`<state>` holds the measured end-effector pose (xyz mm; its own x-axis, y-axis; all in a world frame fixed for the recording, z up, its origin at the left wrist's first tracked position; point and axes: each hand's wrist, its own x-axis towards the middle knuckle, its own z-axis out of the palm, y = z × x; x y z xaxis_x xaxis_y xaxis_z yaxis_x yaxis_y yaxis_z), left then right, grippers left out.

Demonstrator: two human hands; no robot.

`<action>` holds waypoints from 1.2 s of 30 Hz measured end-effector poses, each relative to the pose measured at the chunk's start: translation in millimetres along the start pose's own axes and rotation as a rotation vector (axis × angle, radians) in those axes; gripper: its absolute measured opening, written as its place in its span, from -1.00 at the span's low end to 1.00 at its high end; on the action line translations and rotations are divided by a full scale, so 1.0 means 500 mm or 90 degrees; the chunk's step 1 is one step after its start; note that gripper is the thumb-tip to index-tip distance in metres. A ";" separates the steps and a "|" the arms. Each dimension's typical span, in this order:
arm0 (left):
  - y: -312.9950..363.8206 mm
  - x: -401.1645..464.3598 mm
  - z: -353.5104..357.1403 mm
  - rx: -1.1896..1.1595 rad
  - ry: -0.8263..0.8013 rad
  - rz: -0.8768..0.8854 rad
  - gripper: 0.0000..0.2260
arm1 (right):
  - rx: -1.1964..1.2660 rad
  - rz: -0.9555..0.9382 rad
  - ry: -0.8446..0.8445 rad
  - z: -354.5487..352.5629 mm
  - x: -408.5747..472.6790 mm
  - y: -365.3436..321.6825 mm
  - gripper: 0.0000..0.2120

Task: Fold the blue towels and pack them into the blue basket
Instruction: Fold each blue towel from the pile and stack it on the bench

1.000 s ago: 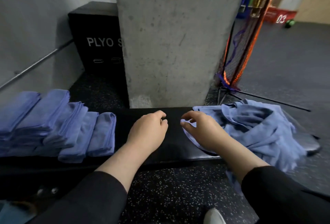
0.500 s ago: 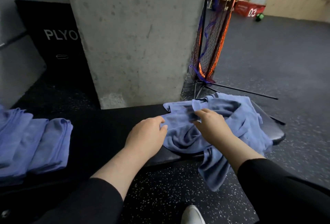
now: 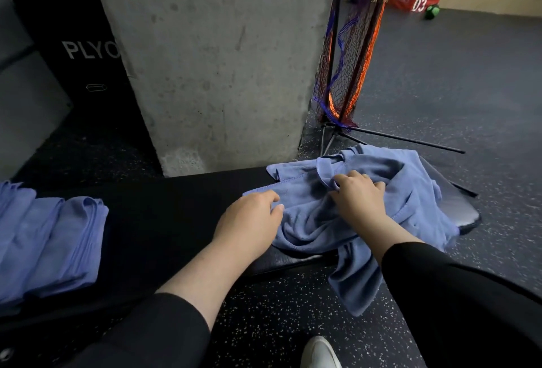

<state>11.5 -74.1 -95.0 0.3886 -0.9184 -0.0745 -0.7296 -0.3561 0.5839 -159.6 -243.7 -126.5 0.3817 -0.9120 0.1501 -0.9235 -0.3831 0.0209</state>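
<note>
Head-camera view: a person in black sleeves works a heap of unfolded blue towels at the right end of a black padded bench, with one towel's corner hanging off the front edge toward the speckled rubber floor. The right hand lies on top of the heap, fingers curled into a fold of cloth and gripping it. The left hand rests at the heap's left edge, fingers loosely bent, their tips touching the stitched hem; whether it has pinched the cloth cannot be told. A row of folded blue towels lies at the bench's left end, well apart from the heap. No blue basket is in view. Behind the bench stand a concrete pillar, a black plyo box and a netted frame. The towels look light, soft and limp, likely to sag and tangle rather than keep a shape; the stitched hem and its corners seem the surest places to take hold when pulling one free and spreading it flat.
</note>
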 end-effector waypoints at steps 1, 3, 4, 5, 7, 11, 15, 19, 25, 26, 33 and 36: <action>0.000 0.000 0.001 0.000 0.000 -0.001 -0.73 | 0.004 0.001 0.004 0.001 -0.001 0.002 -0.81; 0.002 0.000 0.001 0.001 0.003 0.003 -0.75 | 0.059 0.006 0.028 -0.002 0.001 0.002 -0.83; 0.003 0.000 -0.001 -0.001 0.008 0.007 -0.76 | 0.126 0.005 0.039 -0.010 0.002 -0.002 -0.84; 0.004 0.000 -0.003 -0.006 0.012 0.008 -0.76 | 0.211 0.004 0.042 -0.022 0.002 -0.010 -0.84; 0.008 -0.001 -0.010 -0.012 0.027 0.015 -0.72 | 0.373 -0.003 0.014 -0.050 0.001 -0.029 -0.87; 0.015 -0.001 -0.032 -0.079 0.076 0.019 -0.63 | 0.549 -0.062 -0.048 -0.109 -0.019 -0.070 -0.85; 0.001 0.005 -0.065 -0.236 0.100 -0.009 -0.49 | 0.718 -0.080 -0.111 -0.163 -0.053 -0.118 -0.83; -0.011 -0.004 -0.095 -0.457 0.078 -0.047 -0.48 | 0.862 -0.095 -0.172 -0.192 -0.079 -0.166 -0.79; -0.041 -0.038 -0.147 -0.673 0.039 -0.065 -0.70 | 0.871 -0.139 -0.236 -0.212 -0.098 -0.243 -0.72; -0.049 -0.043 -0.154 -0.650 0.022 -0.077 -0.70 | 0.877 -0.141 -0.247 -0.214 -0.100 -0.254 -0.74; -0.117 -0.066 -0.198 -0.631 -0.169 -0.251 -0.55 | 0.889 -0.153 -0.302 -0.218 -0.102 -0.315 -0.81; -0.148 -0.067 -0.212 -0.609 -0.178 -0.267 -0.51 | 0.873 -0.161 -0.302 -0.215 -0.100 -0.338 -0.81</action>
<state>112.1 1.4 -50.1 0.2752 -0.8044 -0.5264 0.2207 -0.4800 0.8490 -26.8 -117.8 -31.1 0.7501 -0.6594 -0.0509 -0.1766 -0.1256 -0.9762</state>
